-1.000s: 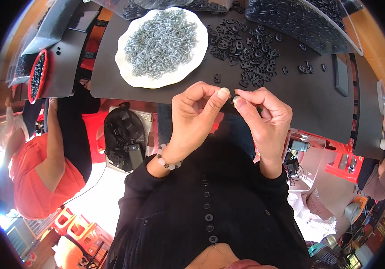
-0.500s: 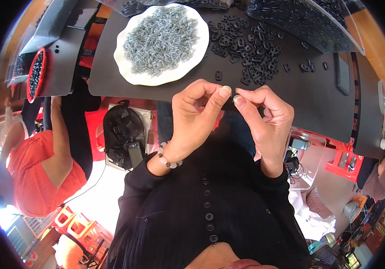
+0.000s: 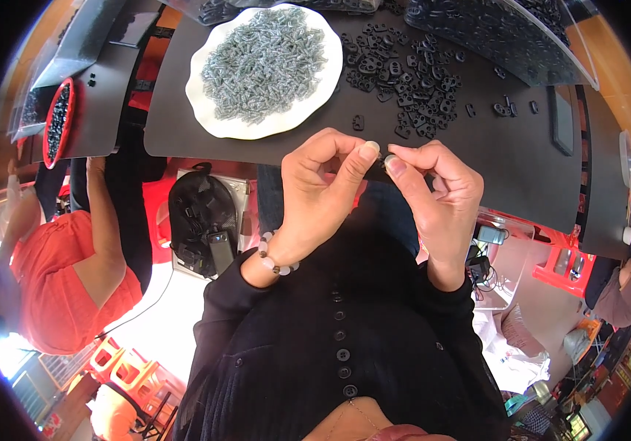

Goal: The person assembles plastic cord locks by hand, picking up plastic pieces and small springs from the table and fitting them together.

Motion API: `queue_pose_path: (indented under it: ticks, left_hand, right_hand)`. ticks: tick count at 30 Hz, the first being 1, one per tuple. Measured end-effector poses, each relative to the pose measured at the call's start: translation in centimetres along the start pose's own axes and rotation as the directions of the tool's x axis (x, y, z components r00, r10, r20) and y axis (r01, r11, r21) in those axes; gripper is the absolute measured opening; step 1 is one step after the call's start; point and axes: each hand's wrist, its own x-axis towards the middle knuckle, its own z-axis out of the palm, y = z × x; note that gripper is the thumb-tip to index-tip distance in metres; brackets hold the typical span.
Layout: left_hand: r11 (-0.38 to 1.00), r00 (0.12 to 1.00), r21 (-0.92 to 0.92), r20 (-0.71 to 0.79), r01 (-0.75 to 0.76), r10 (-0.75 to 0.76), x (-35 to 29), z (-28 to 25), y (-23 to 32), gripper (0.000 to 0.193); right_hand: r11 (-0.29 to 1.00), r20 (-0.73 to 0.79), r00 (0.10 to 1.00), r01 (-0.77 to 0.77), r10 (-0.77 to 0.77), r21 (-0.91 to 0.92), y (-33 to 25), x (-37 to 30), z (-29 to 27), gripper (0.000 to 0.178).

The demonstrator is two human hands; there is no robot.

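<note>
Above my lap, at the table's front edge, my two hands meet fingertip to fingertip. My left hand, with a beaded bracelet at its wrist, pinches a tiny black plastic piece between thumb and index finger. From the other side, the thumb and index finger of my right hand close on the same piece. Fingertips cover most of it, so its exact shape is hidden. Just beyond lies a loose pile of small black plastic cord-lock parts, several showing two holes. A scalloped white plate holds a heap of small silvery springs.
At the back right stands a clear bin of black parts. A dark phone lies near the table's right edge. On the left, a red-rimmed tray holds small black pieces, near a person in a red top. Red stools stand behind.
My right hand has shifted very slightly to the right, and its fingertips sit a touch farther from the left ones. The left hand stays in place.
</note>
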Motion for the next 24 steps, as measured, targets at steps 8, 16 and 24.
queue_pose_path:
  ticks: [8, 16, 24]
  left_hand:
    - [1.0, 1.0, 0.019, -0.001, -0.008, 0.008, 0.0, -0.1, 0.1, 0.02]
    - [1.0, 1.0, 0.016, 0.007, -0.012, 0.012, -0.1, 0.0, -0.1, 0.018]
    - [0.969, 0.982, 0.165, -0.006, -0.184, 0.188, -0.1, 0.4, -1.0, 0.014]
  right_hand:
    - [1.0, 0.014, 1.0, 0.014, -0.014, -0.002, 0.1, -0.1, 0.1, 0.009]
    - [1.0, -0.003, 1.0, -0.008, 0.008, -0.011, 0.1, -0.1, 0.1, 0.008]
    - [1.0, -0.009, 1.0, 0.009, -0.009, 0.021, 0.3, -0.2, 0.2, 0.009]
